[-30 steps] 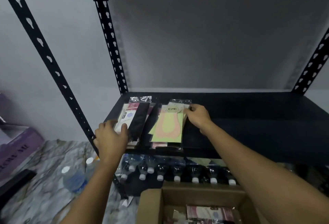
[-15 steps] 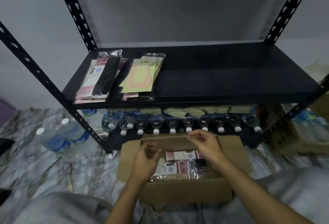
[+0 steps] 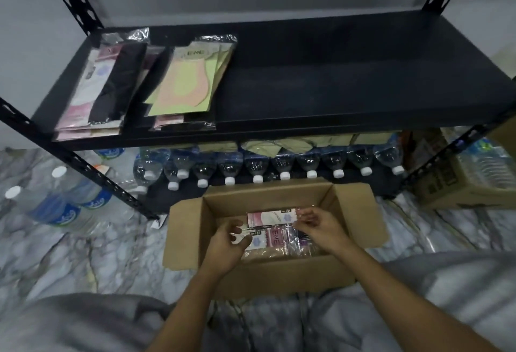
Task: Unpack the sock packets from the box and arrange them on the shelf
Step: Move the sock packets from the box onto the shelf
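- The cardboard box [image 3: 279,276] stands open on the marble floor [image 3: 83,254], just in front of the black shelf [image 3: 335,86].
- The right hand [image 3: 321,230] pinches the right end of a pink-and-white packet [image 3: 272,217] that lies near the box's far wall, on top of other sock packets [image 3: 275,240].
- The left hand [image 3: 224,244] is by the box's left wall, fingers curled over clear wrap; I cannot tell whether it grips anything.
- A dark-fronted stack [image 3: 106,86] and a yellow-green stack [image 3: 181,83] lie side by side at the shelf's left end.
- Water bottles [image 3: 257,164] lie in a row beneath the shelf.
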### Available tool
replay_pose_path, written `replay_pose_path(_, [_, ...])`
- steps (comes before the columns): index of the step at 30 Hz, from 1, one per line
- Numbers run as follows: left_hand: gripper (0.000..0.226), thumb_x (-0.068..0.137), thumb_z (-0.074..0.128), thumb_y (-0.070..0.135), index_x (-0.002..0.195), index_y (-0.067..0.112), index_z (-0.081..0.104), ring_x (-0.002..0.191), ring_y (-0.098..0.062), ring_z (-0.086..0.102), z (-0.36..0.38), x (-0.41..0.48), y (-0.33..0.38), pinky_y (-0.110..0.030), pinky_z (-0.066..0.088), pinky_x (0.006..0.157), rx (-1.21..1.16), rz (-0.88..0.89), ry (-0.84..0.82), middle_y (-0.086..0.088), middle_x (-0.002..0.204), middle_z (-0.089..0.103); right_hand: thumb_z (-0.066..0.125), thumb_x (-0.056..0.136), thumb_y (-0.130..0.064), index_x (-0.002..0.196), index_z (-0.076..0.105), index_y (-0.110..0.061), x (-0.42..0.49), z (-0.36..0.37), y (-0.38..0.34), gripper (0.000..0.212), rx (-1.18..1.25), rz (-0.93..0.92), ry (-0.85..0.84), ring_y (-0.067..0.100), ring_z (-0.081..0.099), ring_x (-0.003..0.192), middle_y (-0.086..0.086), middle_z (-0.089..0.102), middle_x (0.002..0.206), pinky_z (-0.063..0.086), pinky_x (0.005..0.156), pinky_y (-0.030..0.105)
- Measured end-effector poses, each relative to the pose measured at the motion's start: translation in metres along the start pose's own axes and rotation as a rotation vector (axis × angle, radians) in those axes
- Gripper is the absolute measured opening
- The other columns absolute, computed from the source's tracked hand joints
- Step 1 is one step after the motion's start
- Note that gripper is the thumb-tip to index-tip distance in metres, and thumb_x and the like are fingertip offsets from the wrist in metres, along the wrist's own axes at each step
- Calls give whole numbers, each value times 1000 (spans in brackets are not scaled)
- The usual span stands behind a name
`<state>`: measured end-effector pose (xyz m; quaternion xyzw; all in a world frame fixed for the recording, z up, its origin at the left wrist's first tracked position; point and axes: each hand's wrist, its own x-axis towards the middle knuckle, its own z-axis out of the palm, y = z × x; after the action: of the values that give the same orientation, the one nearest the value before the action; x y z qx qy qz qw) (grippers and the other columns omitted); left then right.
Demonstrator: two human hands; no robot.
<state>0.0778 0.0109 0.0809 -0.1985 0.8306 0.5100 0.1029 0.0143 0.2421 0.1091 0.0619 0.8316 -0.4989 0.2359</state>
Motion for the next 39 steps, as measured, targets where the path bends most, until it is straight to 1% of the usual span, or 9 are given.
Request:
replay_pose_path(2, [32,82,75,18,108,20,59,78,-8,53,4,12,-8,-24,46,75,29,-1,-27,5,91,59,76,78,-11,97,63,-17,11,0,12,24,-30,18,11,24,66,95,14,67,103,56,86,36])
replay_pose_path(5, [34,80,76,14,111,16,59,79,-8,53,10,32,-22,-21,42,76,83,-21,-35,4,93,59,75,78,-10,98,63,-18,27,1,27,24,-101,42,12,22,66,95,8,68,100,53,93,40])
replay_pose_path(10, [46,79,75,10,122,8,59,99,-18,59,26,73,-44,-21,43,84,228,-65,-106,-4,109,62,72,81,-7,110,64,-10,64,4,47,31,-227,97,20,21,65,100,7,69,109,51,92,30])
replay_pose_path(14, [54,79,75,19,127,8,55,115,-31,58,42,97,-59,-36,49,95,378,-122,-202,-14,126,60,70,82,-5,119,61,-7,85,7,66,38,-326,179,-6,16,60,95,9,67,114,43,85,19])
replay_pose_path(19, [70,80,68,46,142,27,42,135,-27,40,57,111,-74,-44,31,111,724,-88,-288,-2,149,40,67,83,-3,124,58,-4,94,9,78,42,-367,238,-12,20,60,101,14,65,121,37,75,12])
replay_pose_path(21, [71,78,70,45,141,30,41,136,-27,39,60,115,-79,-50,31,110,800,-75,-313,0,149,40,67,82,-3,121,60,-5,98,9,82,39,-379,244,-5,18,60,96,14,66,119,36,74,11])
replay_pose_path(24, [71,75,74,41,137,26,44,136,-26,37,63,117,-81,-49,31,106,865,-35,-314,-2,148,39,68,81,-4,116,62,-6,98,10,87,36,-392,252,2,22,63,103,13,67,115,37,77,12])
replay_pose_path(32, [59,78,73,45,132,28,54,138,-25,31,51,113,-74,-47,23,110,793,-8,-357,0,150,38,66,83,-6,114,64,-4,97,8,75,31,-371,218,52,14,59,84,11,71,98,39,72,13])
replay_pose_path(39, [42,79,72,27,119,27,59,122,-24,55,43,109,-72,-43,39,106,623,-70,-390,1,128,63,65,86,-9,115,64,-5,92,6,70,29,-329,216,54,21,64,98,13,70,111,41,80,17])
